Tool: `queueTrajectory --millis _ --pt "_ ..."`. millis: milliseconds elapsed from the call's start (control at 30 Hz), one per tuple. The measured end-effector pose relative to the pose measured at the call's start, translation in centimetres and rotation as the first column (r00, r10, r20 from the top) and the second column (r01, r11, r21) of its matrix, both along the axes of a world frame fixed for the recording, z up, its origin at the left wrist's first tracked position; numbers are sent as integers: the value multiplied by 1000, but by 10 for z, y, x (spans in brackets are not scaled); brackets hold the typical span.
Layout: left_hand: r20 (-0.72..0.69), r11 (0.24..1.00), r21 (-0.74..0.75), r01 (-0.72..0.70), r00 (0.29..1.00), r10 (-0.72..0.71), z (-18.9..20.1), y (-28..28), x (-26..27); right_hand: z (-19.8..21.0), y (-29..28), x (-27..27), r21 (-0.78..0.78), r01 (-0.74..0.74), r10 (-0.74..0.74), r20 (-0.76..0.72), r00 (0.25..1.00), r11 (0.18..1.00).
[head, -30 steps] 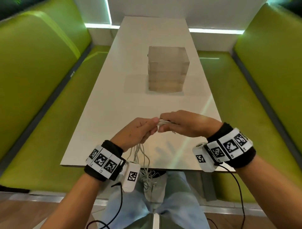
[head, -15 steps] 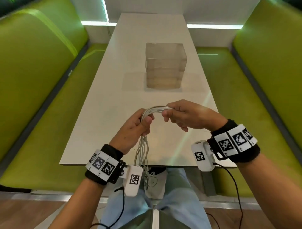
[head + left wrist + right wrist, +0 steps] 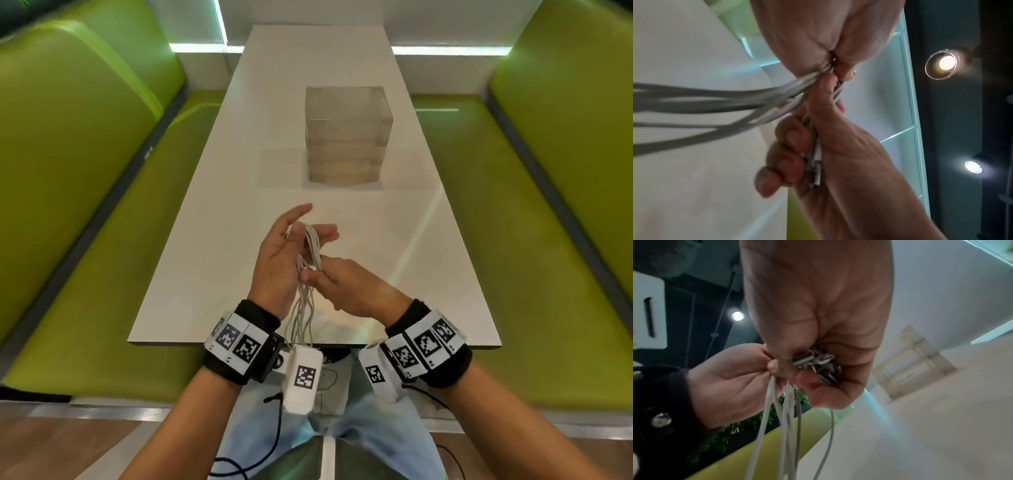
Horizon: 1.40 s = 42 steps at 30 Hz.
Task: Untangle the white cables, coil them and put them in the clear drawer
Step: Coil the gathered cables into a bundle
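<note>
Several white cables (image 3: 311,246) form one bundle above the white table (image 3: 233,212). My left hand (image 3: 287,246) stands upright with its fingers pointing up. The bundle loops over it between thumb and palm, pinched there (image 3: 826,69). My right hand (image 3: 339,284) sits just below and to the right, its fingers curled round the plug ends (image 3: 813,363). The loose strands (image 3: 785,418) hang down past the table's near edge toward my lap. The clear drawer unit (image 3: 347,133) stands shut at the table's middle, well beyond both hands.
Green padded benches run along the left side (image 3: 102,240) and the right side (image 3: 513,222) of the table. The table's near edge (image 3: 178,341) lies just under my wrists. A white wall closes off the far end.
The bundle arched level between both hands before. Now my left hand has turned upright with the cables looped over it, and my right hand has dropped lower and nearer with the ends.
</note>
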<state>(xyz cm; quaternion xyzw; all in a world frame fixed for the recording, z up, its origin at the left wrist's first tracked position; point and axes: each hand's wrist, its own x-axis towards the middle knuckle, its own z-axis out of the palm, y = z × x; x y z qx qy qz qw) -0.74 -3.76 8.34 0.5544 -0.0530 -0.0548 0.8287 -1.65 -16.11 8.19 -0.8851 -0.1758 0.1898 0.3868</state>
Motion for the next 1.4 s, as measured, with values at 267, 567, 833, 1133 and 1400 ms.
queueTrajectory --millis 267,567,833,1133,1400 --pt "-148 987 -158 12 988 -36 3 -2 0 -8 1 -1 150 -5 4 7 1000 989" --pt "-139 996 -36 85 986 -89 9 2 2 -20 6 -16 403 81 -28 -138 990 912" --pt "-232 973 -154 172 951 -205 21 8 1 -26 8 -22 659 211 70 -373 925 722" --pt "-118 981 2 196 974 -194 16 4 0 -25 5 -28 599 250 -38 -343 938 760" --pt "-46 836 378 398 910 -412 -13 7 -17 10 -14 -8 771 363 -207 -298 932 523"
